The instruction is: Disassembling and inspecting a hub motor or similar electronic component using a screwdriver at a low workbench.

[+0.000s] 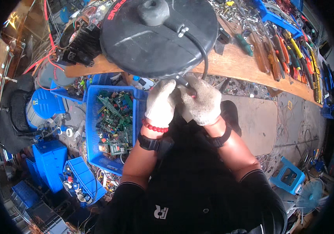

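Observation:
Both my hands wear whitish knit gloves and meet just under the near rim of a large round black disc [151, 46]. The disc has a raised hub and a black hose [198, 45] fixed by a small metal clamp [183, 31]; the hose curves down toward my right hand. My left hand [161, 101] is closed, fingertips bent inward. Closed as well, my right hand [202, 102] pinches close beside it. A small dark piece [181, 80] shows between the fingertips; its kind is unclear. What each hand grips is mostly hidden by gloves.
A blue crate [90, 124] of green circuit boards stands left of my arms. Screwdrivers and pliers [280, 54] lie along the wooden bench [233, 64] at right. Blue bins [49, 162] sit lower left; a blue stool [288, 175] and fan [310, 196] stand lower right.

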### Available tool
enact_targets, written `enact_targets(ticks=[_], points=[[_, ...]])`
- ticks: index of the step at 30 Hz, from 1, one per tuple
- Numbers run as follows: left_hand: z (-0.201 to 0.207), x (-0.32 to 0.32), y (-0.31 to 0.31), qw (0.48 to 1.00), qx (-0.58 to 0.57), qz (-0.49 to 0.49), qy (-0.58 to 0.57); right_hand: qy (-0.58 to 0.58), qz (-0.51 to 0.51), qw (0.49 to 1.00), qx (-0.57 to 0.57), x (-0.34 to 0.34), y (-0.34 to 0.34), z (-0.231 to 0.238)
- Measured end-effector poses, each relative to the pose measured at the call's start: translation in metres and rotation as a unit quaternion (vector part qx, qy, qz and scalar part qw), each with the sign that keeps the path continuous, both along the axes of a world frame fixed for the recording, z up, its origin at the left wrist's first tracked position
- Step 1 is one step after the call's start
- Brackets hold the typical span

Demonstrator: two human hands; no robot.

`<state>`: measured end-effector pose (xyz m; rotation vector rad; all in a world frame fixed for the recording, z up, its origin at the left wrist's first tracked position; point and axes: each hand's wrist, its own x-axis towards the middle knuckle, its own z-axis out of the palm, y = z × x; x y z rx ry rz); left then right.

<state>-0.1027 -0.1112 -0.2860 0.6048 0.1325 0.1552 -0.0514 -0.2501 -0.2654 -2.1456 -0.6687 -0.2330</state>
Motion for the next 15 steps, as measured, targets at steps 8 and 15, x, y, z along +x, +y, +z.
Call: enact_targets(ticks=[8,15], points=[[-0.017,-0.001,0.013,0.998,0.019,-0.025,0.062,-0.027,0.008,0.999,-0.037,0.001,-0.004,0.002],[-0.011,-0.005,0.016,0.993,0.053,-0.030,0.097,-0.021,-0.003,0.998,-0.055,-0.002,-0.003,0.002]])
